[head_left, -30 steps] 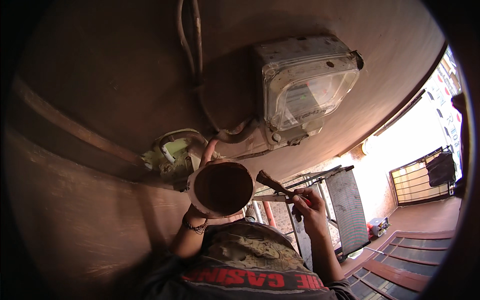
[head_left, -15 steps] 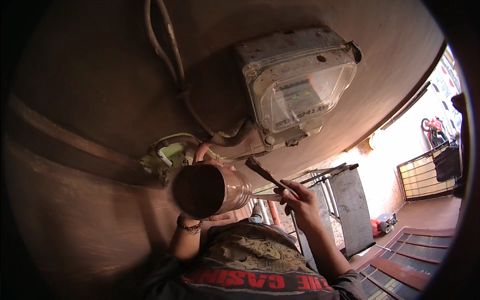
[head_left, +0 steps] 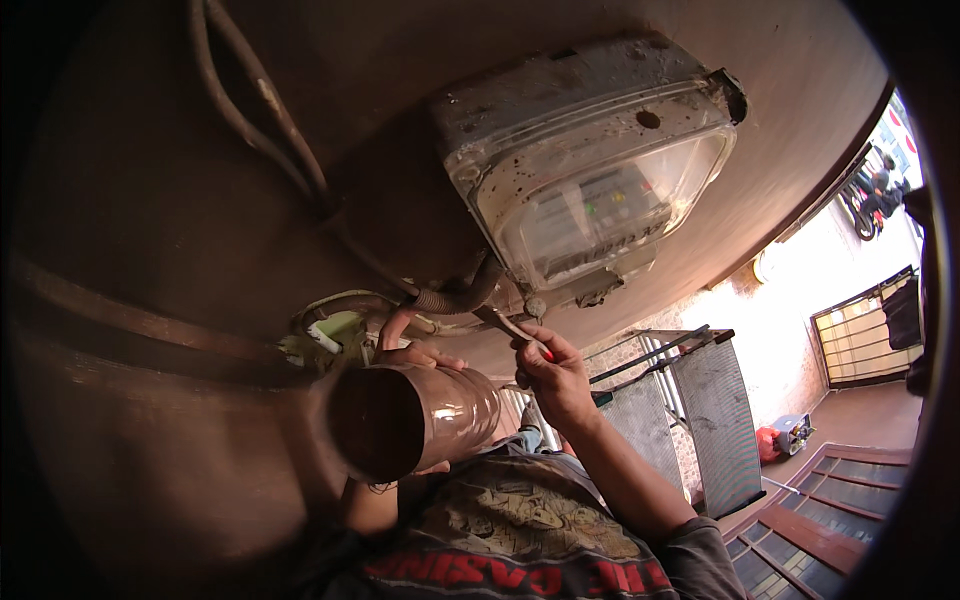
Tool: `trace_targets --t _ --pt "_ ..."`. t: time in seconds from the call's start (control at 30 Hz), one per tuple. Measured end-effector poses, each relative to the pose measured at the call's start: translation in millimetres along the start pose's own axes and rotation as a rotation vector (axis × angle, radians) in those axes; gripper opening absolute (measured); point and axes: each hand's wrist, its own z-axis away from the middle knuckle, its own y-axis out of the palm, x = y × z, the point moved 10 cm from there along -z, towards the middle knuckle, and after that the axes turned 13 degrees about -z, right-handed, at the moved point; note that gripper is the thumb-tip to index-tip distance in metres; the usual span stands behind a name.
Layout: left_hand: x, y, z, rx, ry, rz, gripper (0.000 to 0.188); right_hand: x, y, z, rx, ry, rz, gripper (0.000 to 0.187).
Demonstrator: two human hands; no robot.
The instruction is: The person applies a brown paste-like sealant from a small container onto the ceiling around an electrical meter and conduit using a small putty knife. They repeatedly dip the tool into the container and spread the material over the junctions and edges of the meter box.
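My left hand [head_left: 425, 355] is wrapped around a paint can [head_left: 465, 415], its outside smeared glossy brown, the opening dark inside. One finger of that hand sticks up toward a pale green wall recess [head_left: 345, 330] with a short white pipe end. A paintbrush [head_left: 515, 328] is pinched in my right hand [head_left: 555, 375]. Its bristles are at the corrugated conduit [head_left: 440, 300] under the electricity meter [head_left: 590, 190]; whether they touch it I cannot tell. The meter has a clear, paint-spotted cover and sits on the brown wall [head_left: 150, 400].
Two loose cables [head_left: 270, 110] run down the wall left of the meter. Behind my right arm stands a metal scaffold or ladder with a grey platform [head_left: 715, 420]. Further right are a barred gate [head_left: 865, 340], a red-and-grey object [head_left: 785, 438] and a person on a motorcycle [head_left: 880, 195].
My right hand has moved left and up, bringing the brush from open air to the conduit below the meter. The can sits slightly lower in view. The view has shifted closer to the meter.
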Motion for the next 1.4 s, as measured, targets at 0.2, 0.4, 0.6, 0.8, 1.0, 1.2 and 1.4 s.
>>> trace_targets --t 0.2,0.4,0.6,0.8,1.0,1.2,1.4 --pt "-2 -4 -1 0.144 0.053 -0.026 0.110 -6 12 -10 0.041 0.004 0.219 0.033" --pt "-2 -3 -7 0.201 0.046 -0.035 0.109 -6 19 -13 0.073 -0.038 0.154 0.030" --pt "-2 -1 -10 0.273 0.040 -0.004 0.108 -5 13 -22 0.064 -0.120 0.252 0.028" --pt "-5 -1 -7 0.235 0.004 -0.020 0.108 -11 9 -30 0.073 -0.077 0.340 0.026" --pt "-9 -2 -10 0.265 0.025 -0.048 0.106 2 -8 -11 -0.052 -0.118 0.339 0.024" --pt "-7 0 -9 0.286 0.021 -0.048 0.104 -12 4 -14 0.062 -0.072 0.376 0.028" --pt "-11 -1 -10 0.306 0.054 -0.092 0.102 -19 -1 -21 -0.002 -0.037 0.314 0.033"
